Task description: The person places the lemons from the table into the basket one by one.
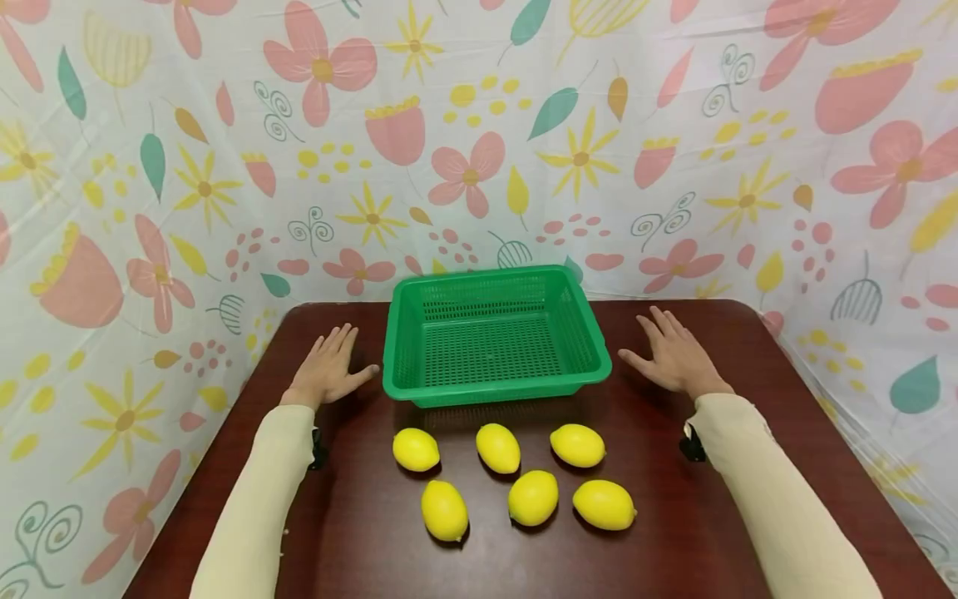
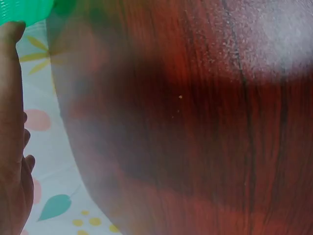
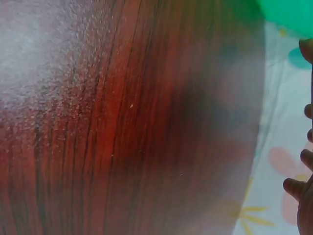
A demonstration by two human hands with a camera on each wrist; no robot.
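A green perforated plastic basket (image 1: 494, 387) stands toward the back of the dark wooden table, with nothing inside. My left hand (image 1: 327, 370) is to its left, fingers spread and straight, thumb pointing at the basket's side. On the other side my right hand (image 1: 676, 353) lies the same way, palm down and holding nothing. In front of the basket are several yellow lemons in two loose rows: a back row with one lemon (image 1: 416, 450) at left and another (image 1: 578, 445) at right, and a front row including a lemon (image 1: 445, 511) and a lemon (image 1: 604, 504).
The reddish-brown table (image 1: 374, 549) has rounded back corners. A white curtain (image 1: 464, 100) printed with flowers and leaves hangs right behind the table and along both sides. Dark bands circle both wrists at the cream sleeves (image 1: 258, 491).
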